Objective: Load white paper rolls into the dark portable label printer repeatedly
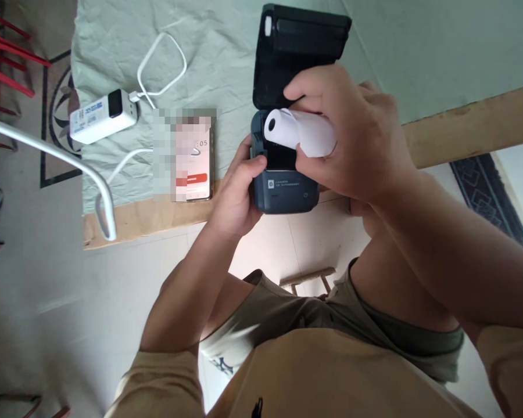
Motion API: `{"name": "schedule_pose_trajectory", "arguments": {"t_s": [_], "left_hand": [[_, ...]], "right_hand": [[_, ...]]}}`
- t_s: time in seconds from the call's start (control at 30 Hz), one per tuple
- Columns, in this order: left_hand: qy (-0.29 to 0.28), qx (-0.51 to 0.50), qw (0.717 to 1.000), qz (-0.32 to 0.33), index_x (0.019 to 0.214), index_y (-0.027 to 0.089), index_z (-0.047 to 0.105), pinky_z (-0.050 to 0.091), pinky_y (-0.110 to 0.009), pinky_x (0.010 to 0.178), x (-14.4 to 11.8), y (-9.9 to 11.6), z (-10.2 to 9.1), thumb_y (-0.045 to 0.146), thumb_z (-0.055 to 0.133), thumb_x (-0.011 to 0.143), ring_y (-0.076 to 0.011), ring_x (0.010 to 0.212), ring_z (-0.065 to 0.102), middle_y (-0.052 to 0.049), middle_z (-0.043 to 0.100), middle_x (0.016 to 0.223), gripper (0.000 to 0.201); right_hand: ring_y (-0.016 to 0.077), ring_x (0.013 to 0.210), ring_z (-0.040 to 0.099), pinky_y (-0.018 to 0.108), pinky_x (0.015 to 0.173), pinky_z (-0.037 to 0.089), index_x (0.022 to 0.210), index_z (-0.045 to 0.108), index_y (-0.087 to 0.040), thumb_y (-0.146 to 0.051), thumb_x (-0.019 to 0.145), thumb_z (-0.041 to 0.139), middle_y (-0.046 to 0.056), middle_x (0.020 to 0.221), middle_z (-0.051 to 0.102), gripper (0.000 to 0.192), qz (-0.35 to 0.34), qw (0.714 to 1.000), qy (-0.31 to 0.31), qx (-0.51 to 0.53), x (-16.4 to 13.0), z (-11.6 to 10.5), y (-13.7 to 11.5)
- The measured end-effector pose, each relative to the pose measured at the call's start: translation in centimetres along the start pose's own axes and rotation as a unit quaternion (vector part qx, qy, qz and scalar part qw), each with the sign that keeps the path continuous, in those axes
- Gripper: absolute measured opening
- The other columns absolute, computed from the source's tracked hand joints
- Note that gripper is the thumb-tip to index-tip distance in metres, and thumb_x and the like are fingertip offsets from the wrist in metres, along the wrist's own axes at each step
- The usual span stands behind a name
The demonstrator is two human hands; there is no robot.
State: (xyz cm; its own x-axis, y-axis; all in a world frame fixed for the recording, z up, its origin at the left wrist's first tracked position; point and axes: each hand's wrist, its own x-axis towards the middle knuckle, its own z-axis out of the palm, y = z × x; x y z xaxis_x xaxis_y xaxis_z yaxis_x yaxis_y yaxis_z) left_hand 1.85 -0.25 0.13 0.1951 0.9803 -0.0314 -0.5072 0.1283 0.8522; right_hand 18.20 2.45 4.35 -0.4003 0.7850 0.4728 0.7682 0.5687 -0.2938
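A small dark blue label printer is held near the table's front edge, its black lid swung up and away from me. My left hand grips the printer's left side, thumb on the rim of the opened compartment. In my right hand is a white paper roll with a dark hole at its end. The roll sits at the compartment's mouth, tilted, partly over the dark inside. My right fingers wrap its right end and hide that part; whether it touches the bottom I cannot tell.
On the green tablecloth lie a white power bank with a white cable and a lit phone. A white curved rod reaches in from the left. Red chair at far left; wooden stool below.
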Motion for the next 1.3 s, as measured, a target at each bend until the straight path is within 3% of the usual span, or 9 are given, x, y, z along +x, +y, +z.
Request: {"name": "schedule_pose_trajectory", "arguments": {"t_s": [0.17,0.4,0.5,0.73,0.83,1.0,1.07,1.17,1.3], "left_hand": [[-0.004,-0.011,1.0,-0.008,0.112,0.022,0.052,0.051,-0.031,0.089,-0.1,0.0,0.0,0.027,0.052,0.083,-0.0226,0.117,0.056,-0.001,0.064,0.102,0.03],[0.006,0.013,1.0,-0.011,0.108,0.022,0.055,0.051,-0.031,0.088,0.0,0.1,0.2,0.031,0.059,0.077,-0.0239,0.112,0.059,-0.002,0.065,0.098,0.032],[0.016,-0.005,1.0,-0.006,0.104,0.022,0.056,0.048,-0.031,0.093,0.0,0.3,0.7,0.03,0.055,0.08,-0.0225,0.117,0.056,-0.001,0.066,0.098,0.026],[0.045,-0.009,0.999,0.002,0.09,0.017,0.06,0.046,-0.033,0.098,-0.3,0.3,0.8,0.033,0.049,0.085,-0.0234,0.12,0.053,-0.005,0.066,0.092,0.021],[0.032,0.006,0.999,-0.007,0.099,0.02,0.058,0.049,-0.033,0.094,-0.4,0.3,0.4,0.022,0.055,0.08,-0.0239,0.119,0.055,-0.003,0.066,0.089,0.02],[0.007,0.048,0.999,0.012,0.112,0.025,0.053,0.05,-0.034,0.093,-0.6,0.5,0.5,0.018,0.064,0.07,-0.0276,0.126,0.048,-0.003,0.064,0.106,0.044],[-0.006,0.059,0.998,0.008,0.112,0.026,0.053,0.05,-0.033,0.091,-0.7,0.6,0.4,0.018,0.068,0.065,-0.0295,0.127,0.047,-0.004,0.063,0.111,0.049],[-0.022,0.069,0.997,0.006,0.108,0.026,0.055,0.052,-0.03,0.084,-0.8,0.5,0.1,0.02,0.069,0.066,-0.0293,0.123,0.05,-0.004,0.062,0.11,0.045],[-0.006,0.061,0.998,0.022,0.1,0.025,0.057,0.053,-0.03,0.08,-1.0,0.3,-0.3,0.02,0.063,0.072,-0.0244,0.11,0.06,-0.001,0.063,0.089,0.029]], "right_hand": [[0.0216,0.094,0.061,0.04,0.083,0.045,0.113,0.05,-0.024,-0.023,0.072,0.059,0.004,0.123,0.057,0.042,-0.024,1.0,0.012,-0.015,-0.3,-0.5,0.2],[0.0172,0.096,0.062,0.036,0.078,0.045,0.101,0.056,-0.028,-0.019,0.079,0.05,-0.003,0.114,0.064,0.024,-0.036,0.998,-0.048,-0.006,-0.1,-0.3,0.7],[0.0148,0.088,0.062,0.033,0.074,0.044,0.087,0.061,-0.027,-0.016,0.08,0.048,-0.004,0.102,0.067,0.018,-0.034,0.998,-0.018,-0.041,-0.2,-0.4,0.7],[0.0167,0.092,0.061,0.038,0.082,0.044,0.09,0.062,-0.027,-0.036,0.08,0.055,-0.004,0.096,0.067,0.015,-0.175,0.983,-0.003,0.063,-1.2,-0.6,0.3],[0.0132,0.092,0.059,0.033,0.083,0.048,0.094,0.06,-0.023,-0.035,0.081,0.055,0.0,0.101,0.064,0.018,-0.119,0.98,0.04,0.154,-1.2,-1.2,0.4],[0.0152,0.12,0.048,0.02,0.053,0.044,0.126,0.042,-0.026,-0.027,0.086,0.05,0.001,0.135,0.04,0.041,0.062,0.968,0.076,0.232,-1.0,-1.9,0.2],[0.014,0.122,0.047,0.019,0.048,0.041,0.132,0.038,-0.022,-0.031,0.087,0.049,0.002,0.139,0.039,0.047,0.065,0.957,0.083,0.271,-0.9,-1.7,0.0],[0.0111,0.102,0.054,0.019,0.051,0.044,0.12,0.054,-0.017,-0.037,0.084,0.052,0.007,0.123,0.052,0.041,0.057,0.958,0.103,0.262,-0.9,-1.0,0.1],[0.0121,0.099,0.053,0.017,0.056,0.047,0.1,0.067,-0.023,-0.029,0.077,0.06,0.007,0.116,0.054,0.024,0.037,0.971,0.029,0.234,-1.0,-0.4,0.2]]}}
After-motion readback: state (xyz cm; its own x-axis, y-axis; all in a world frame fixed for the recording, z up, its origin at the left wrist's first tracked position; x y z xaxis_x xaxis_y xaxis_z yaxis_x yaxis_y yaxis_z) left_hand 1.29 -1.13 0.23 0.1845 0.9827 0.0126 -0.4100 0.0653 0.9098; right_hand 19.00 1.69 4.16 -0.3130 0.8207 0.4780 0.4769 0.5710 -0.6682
